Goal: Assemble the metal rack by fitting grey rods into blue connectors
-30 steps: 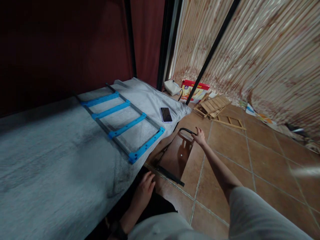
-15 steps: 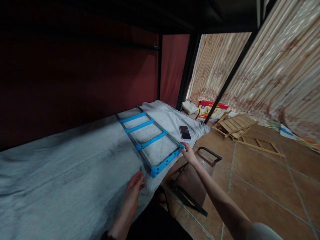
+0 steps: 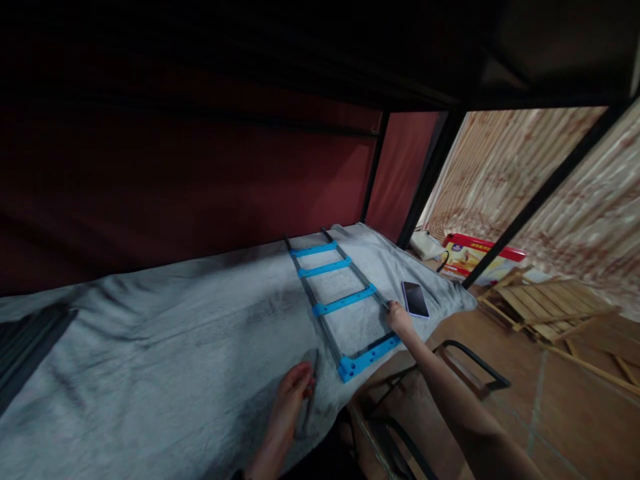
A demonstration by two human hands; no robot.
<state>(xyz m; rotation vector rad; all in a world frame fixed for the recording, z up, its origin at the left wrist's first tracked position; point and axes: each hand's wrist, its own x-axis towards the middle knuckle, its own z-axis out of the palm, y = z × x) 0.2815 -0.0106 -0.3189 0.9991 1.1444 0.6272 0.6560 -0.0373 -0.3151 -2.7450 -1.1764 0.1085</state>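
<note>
A ladder-like rack frame point(image 3: 345, 301) of grey tubes and blue plastic crosspieces lies on a grey blanket point(image 3: 200, 347). My right hand point(image 3: 401, 321) is closed around its right-hand tube, close to the near blue crosspiece, and hides the corner there. To the left of the frame's near corner, my left hand point(image 3: 293, 388) is closed on a short grey tube point(image 3: 309, 407), which looks blurred and held apart from the frame. A phone point(image 3: 415, 299) lies on the blanket just beyond my right hand.
Several dark grey tubes point(image 3: 33, 347) lie at the left edge. A black-framed chair point(image 3: 475, 363) stands below the bed's edge. Folded wooden furniture point(image 3: 555, 303) and a red-and-yellow box point(image 3: 475, 257) lie on the floor at right. Dark bed posts point(image 3: 433, 177) rise behind.
My view has swung left, bringing the tubes at the left edge into sight. My right hand has moved from the frame's near corner up along its tube. The short tube in my left hand now shows.
</note>
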